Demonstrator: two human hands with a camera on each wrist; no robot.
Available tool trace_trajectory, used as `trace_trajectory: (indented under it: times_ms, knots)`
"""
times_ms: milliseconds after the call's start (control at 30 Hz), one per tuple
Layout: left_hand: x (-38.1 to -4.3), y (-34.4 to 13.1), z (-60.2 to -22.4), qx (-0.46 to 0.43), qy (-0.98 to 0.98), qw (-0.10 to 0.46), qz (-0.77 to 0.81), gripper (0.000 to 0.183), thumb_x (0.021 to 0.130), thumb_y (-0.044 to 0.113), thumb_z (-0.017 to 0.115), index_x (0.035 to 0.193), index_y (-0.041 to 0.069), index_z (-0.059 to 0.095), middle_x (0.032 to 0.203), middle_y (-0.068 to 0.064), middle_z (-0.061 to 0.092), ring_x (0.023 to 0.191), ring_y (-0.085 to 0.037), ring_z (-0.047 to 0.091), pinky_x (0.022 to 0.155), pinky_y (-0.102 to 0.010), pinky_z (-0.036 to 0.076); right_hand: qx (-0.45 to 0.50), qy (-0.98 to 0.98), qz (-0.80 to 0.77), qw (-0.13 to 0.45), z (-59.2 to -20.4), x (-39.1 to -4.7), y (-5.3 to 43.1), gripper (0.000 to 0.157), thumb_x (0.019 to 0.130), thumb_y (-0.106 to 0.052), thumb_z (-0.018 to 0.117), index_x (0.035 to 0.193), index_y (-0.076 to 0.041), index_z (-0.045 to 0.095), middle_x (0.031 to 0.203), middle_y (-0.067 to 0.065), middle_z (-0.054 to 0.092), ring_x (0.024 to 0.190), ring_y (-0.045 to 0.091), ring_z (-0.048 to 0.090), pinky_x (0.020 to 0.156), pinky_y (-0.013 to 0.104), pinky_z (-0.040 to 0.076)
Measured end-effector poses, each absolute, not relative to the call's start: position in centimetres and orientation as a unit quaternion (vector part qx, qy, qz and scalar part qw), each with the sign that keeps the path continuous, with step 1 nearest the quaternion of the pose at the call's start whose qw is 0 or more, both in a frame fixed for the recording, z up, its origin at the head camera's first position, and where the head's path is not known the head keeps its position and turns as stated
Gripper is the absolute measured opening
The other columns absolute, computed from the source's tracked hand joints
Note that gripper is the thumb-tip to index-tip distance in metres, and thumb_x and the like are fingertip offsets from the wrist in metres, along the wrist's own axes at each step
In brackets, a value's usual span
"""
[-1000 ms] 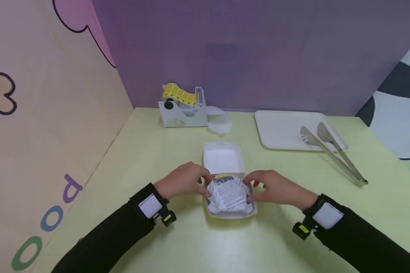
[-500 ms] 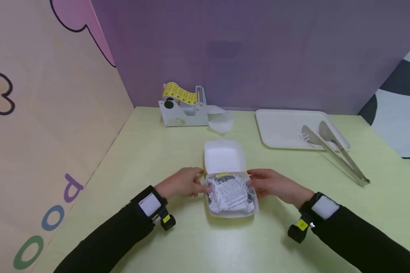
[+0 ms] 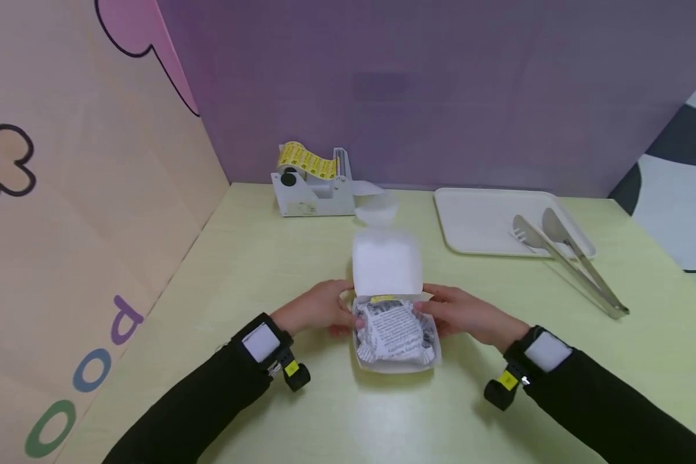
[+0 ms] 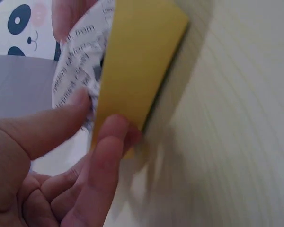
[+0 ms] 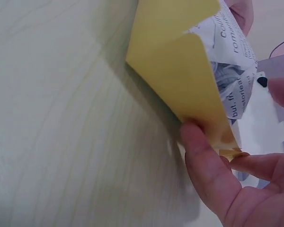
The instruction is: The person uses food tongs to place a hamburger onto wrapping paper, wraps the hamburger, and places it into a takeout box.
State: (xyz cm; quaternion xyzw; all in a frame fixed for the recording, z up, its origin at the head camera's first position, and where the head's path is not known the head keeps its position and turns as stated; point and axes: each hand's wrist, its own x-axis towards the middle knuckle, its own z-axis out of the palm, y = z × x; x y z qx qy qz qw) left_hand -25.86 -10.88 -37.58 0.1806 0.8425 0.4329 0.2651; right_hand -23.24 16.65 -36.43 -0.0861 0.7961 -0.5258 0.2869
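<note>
A small takeaway box (image 3: 397, 367), white inside and yellow outside, stands on the table with its lid (image 3: 387, 264) raised at the back. Inside lies a bundle wrapped in printed paper (image 3: 393, 332), a yellow label at its far edge. My left hand (image 3: 319, 309) grips the box's left side near the hinge. Its thumb lies over the rim by the paper, and its other fingers (image 4: 106, 156) touch the yellow outer wall (image 4: 137, 61). On the right side, my right hand (image 3: 470, 316) holds the box likewise, fingers (image 5: 203, 161) against the outer wall and lid corner.
Behind the box stands a label dispenser (image 3: 313, 200) with a roll of yellow labels (image 3: 304, 160) and a trailing paper strip (image 3: 377, 209). A white tray (image 3: 470, 222) lies at the back right, with metal tongs (image 3: 586, 277) resting across its edge. Walls border the back and left.
Both hands have left the wrapped bundle's sides and moved onto the box's sides near the hinge. The lid now tilts further upright than half a second ago.
</note>
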Motion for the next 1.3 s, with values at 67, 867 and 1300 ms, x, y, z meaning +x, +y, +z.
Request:
trace_trajectory:
  times_ms: [67, 867, 1300]
  knots:
    - [-25.7, -10.6, -37.3, 0.171, 0.844, 0.257, 0.438, 0.068, 0.083, 0.012, 0.077, 0.143, 0.006, 0.044, 0.078, -0.005, 0.069, 0.062, -0.022, 0.065, 0.058, -0.033, 0.055, -0.084, 0.794, -0.530, 0.284, -36.2, -23.1, 16.8, 0.075, 0.101, -0.029, 0.052, 0.151, 0.008, 0.010, 0.133, 0.029, 0.049, 0.106, 0.027, 0.061, 0.088, 0.041, 0.053]
    - [-25.3, -9.7, -38.0, 0.113, 0.862, 0.134, 0.476, 0.038, 0.084, 0.007, 0.076, 0.121, 0.002, 0.067, 0.093, -0.006, 0.070, 0.074, -0.013, 0.066, 0.065, -0.025, 0.055, -0.079, 0.785, -0.558, 0.258, -35.9, -23.4, 17.4, 0.074, 0.099, -0.020, 0.053, 0.152, 0.006, 0.009, 0.132, 0.028, 0.048, 0.100, 0.022, 0.061, 0.092, 0.036, 0.051]
    - [-25.0, -9.7, -38.6, 0.095, 0.853, 0.095, 0.504, 0.074, 0.081, 0.008, 0.078, 0.144, 0.000, 0.039, 0.092, -0.009, 0.072, 0.074, -0.016, 0.069, 0.066, -0.028, 0.055, -0.064, 0.772, -0.581, 0.250, -36.2, -22.9, 17.5, 0.072, 0.098, -0.017, 0.054, 0.152, 0.006, 0.011, 0.128, 0.025, 0.053, 0.096, 0.019, 0.062, 0.089, 0.033, 0.052]
